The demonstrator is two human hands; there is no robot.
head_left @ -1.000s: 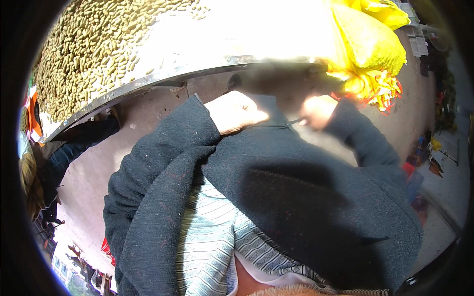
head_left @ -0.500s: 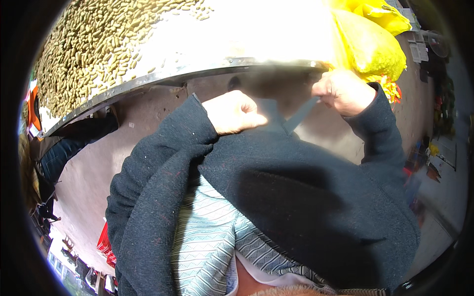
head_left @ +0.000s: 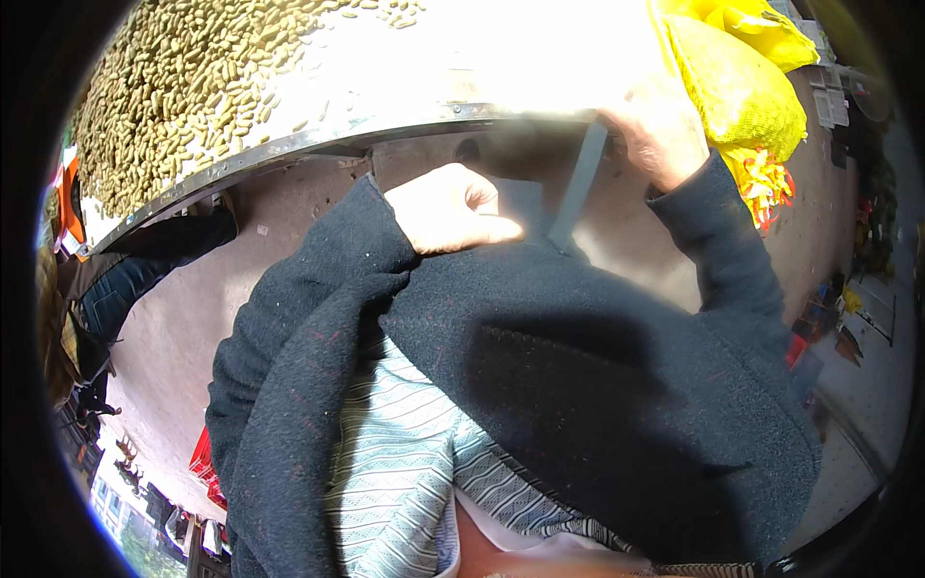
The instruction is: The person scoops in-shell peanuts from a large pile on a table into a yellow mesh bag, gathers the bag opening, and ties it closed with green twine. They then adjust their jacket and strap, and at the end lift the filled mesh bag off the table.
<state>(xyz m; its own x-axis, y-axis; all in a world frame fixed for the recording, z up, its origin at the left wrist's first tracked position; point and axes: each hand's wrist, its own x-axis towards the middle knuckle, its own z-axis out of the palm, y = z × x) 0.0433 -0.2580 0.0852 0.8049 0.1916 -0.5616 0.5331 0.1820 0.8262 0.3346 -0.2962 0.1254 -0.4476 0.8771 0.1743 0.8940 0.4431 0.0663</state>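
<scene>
the right hand [head_left: 660,130] is closed around the top of a thin, flat grey strip [head_left: 576,188], dull and straight-sided, which slants down from the metal rim of the big round tray [head_left: 289,144] to the dark wool coat [head_left: 597,385]. the left hand [head_left: 453,207] is curled into a loose fist, gripping the coat's front just beside the strip's lower end. pale peanuts in their shells [head_left: 183,87] cover the tray, and a yellow mesh sack [head_left: 737,91] lies at its right edge.
</scene>
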